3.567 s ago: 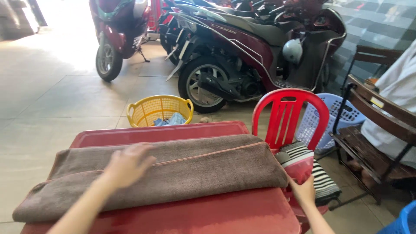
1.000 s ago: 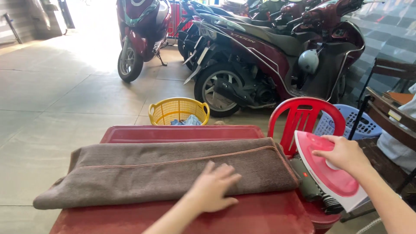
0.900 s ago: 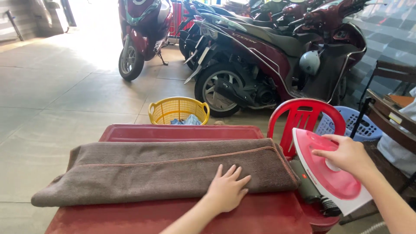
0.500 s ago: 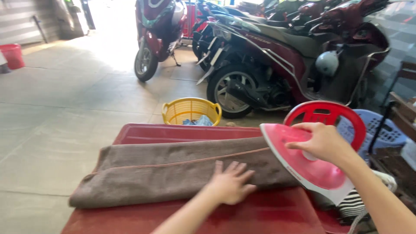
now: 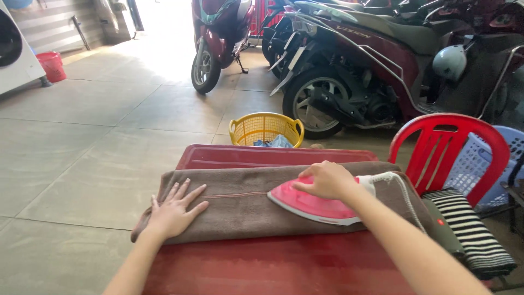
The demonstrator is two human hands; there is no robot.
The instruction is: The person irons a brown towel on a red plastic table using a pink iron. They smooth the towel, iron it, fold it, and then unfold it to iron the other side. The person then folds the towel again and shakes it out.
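Observation:
A folded brown towel lies across a red table. My left hand rests flat on the towel's left end, fingers spread. My right hand grips the handle of a pink iron, whose soleplate sits flat on the towel's middle-right part, tip pointing left. The iron's white cord runs off to the right over the towel.
A yellow basket with cloth stands on the floor beyond the table. A red plastic chair with striped folded cloth is at the right. Parked scooters fill the back. A red bucket stands far left.
My right hand brought the iron from the right side down onto the towel. My left hand slid from the towel's middle to its left end. The view shifted right.

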